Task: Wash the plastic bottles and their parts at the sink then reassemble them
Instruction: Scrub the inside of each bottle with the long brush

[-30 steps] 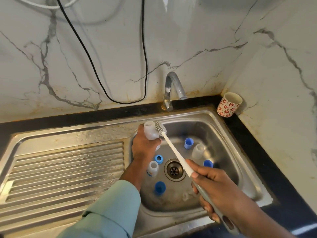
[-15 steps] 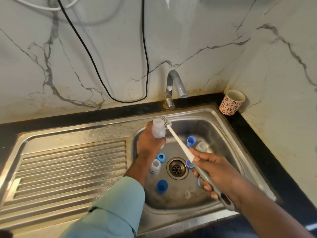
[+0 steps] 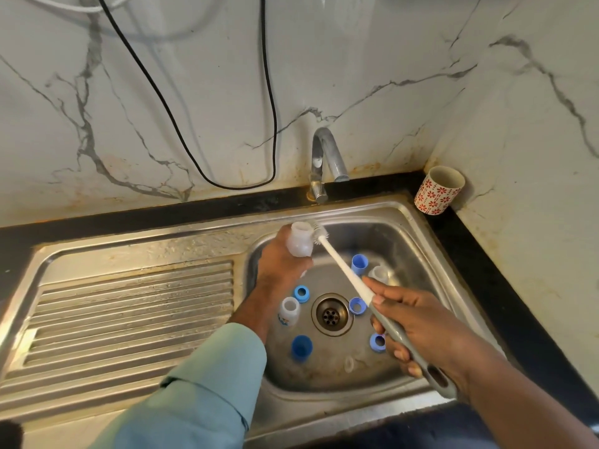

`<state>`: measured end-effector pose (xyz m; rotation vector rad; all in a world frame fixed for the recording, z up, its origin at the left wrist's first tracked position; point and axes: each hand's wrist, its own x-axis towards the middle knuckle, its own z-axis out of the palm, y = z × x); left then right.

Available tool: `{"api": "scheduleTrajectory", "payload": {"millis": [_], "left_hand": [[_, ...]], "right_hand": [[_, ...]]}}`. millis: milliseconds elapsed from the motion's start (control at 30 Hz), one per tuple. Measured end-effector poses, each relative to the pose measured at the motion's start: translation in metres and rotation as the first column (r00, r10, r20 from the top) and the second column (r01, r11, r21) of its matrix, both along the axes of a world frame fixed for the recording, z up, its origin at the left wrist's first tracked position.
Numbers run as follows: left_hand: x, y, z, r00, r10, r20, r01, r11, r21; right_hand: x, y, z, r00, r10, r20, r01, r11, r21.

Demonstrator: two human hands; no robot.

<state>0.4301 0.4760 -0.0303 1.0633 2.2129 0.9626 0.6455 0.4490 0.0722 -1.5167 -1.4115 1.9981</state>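
Observation:
My left hand [image 3: 280, 270] grips a small white plastic bottle [image 3: 299, 241] upright over the back left of the sink basin [image 3: 418, 241]. My right hand [image 3: 411, 328] holds a bottle brush [image 3: 343, 273] by its grey handle; the bristle head touches the bottle's right side near the neck. On the basin floor lie another white bottle [image 3: 288, 311], a clear bottle [image 3: 378, 274], a tall blue cap [image 3: 359, 264], a dark blue cap [image 3: 301, 347], and blue rings [image 3: 301, 293] around the drain [image 3: 331, 314].
A steel tap [image 3: 324, 160] stands behind the basin, with no water seen running. A red-patterned cup [image 3: 439, 191] sits in the right back corner of the black counter. The ribbed drainboard [image 3: 129, 315] lies to the left. A black cable [image 3: 227, 183] hangs on the marble wall.
The bottle and brush head have risen slightly toward the basin's back rim. My right hand has slid a little along the handle; the brush stays against the bottle.

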Motion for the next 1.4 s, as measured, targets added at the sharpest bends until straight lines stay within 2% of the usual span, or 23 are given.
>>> {"api": "scheduleTrajectory", "payload": {"millis": [100, 233, 367, 467, 633, 800, 967, 1233, 1400], "left_hand": [[0.013, 0.007, 0.001, 0.996, -0.085, 0.004, 0.085, 0.996, -0.018], [0.017, 0.016, 0.0, 0.999, -0.024, 0.025, 0.024, 1.0, 0.001], [0.035, 0.022, -0.003, 0.988, -0.127, 0.083, 0.128, 0.992, -0.013], [0.037, 0.026, -0.002, 0.983, -0.034, 0.18, 0.028, 0.999, 0.037], [0.044, 0.025, 0.004, 0.981, 0.043, 0.19, -0.056, 0.996, 0.063], [0.054, 0.02, 0.01, 0.96, 0.152, 0.236, -0.201, 0.959, 0.2], [0.073, 0.024, 0.012, 0.966, -0.036, 0.258, -0.013, 0.982, 0.187], [0.082, 0.048, -0.001, 0.967, 0.056, 0.248, -0.113, 0.968, 0.225], [0.066, 0.061, -0.013, 0.945, 0.15, 0.291, -0.206, 0.964, 0.17]], "right_hand": [[-0.001, 0.007, -0.002, 0.998, -0.059, -0.002, 0.059, 0.998, 0.003], [0.012, 0.007, 0.004, 1.0, -0.017, -0.019, 0.017, 1.0, 0.003], [0.013, 0.015, 0.001, 0.996, -0.087, -0.02, 0.087, 0.996, -0.004], [0.02, 0.013, 0.002, 0.998, -0.058, -0.027, 0.058, 0.998, -0.007], [0.032, 0.014, 0.007, 0.998, -0.041, -0.055, 0.04, 0.999, -0.019], [0.044, 0.015, 0.014, 0.996, -0.014, -0.089, 0.013, 1.0, -0.009], [0.049, 0.029, 0.007, 0.995, -0.075, -0.061, 0.076, 0.997, 0.01], [0.063, 0.048, 0.001, 0.995, -0.075, -0.071, 0.075, 0.997, 0.0], [0.059, 0.056, -0.005, 0.996, -0.04, -0.082, 0.039, 0.999, -0.016]]}}
